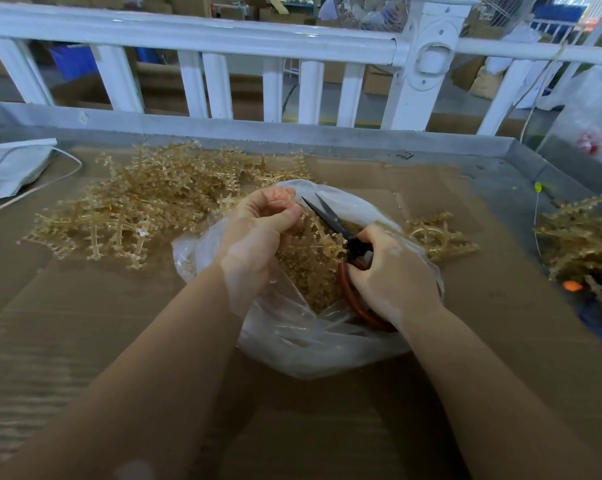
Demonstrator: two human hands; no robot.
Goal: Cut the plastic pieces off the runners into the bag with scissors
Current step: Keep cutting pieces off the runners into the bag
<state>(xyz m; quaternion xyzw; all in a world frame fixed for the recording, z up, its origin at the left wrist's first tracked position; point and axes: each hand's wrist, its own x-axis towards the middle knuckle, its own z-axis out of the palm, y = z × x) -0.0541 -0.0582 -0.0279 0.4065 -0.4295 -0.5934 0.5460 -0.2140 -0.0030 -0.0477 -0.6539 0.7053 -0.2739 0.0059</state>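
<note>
A clear plastic bag (292, 327) lies open on the cardboard sheet (85, 306) that covers the table, and everything else sits around it. Over the bag's mouth, the left hand (258, 233) curls its fingers and thumb around a tan plastic runner (318, 233), pinching it near the top so the runner hangs down across the opening. To the right of that, also over the bag, the right hand (393, 275) grips the scissors (337, 230) by their red-brown handle loops; the black blades stand parted, pointing up and away towards the bag's far rim, with the runner just beside the lower blade. Inside the bag lies a heap of small tan cut pieces (310, 271). Behind and to the left of the bag a large pile of runners (147, 206) spreads over the cardboard. Just past the bag's right edge lie a few more runners (438, 237). Well beyond the bag stands a white railing (223, 46).
</note>
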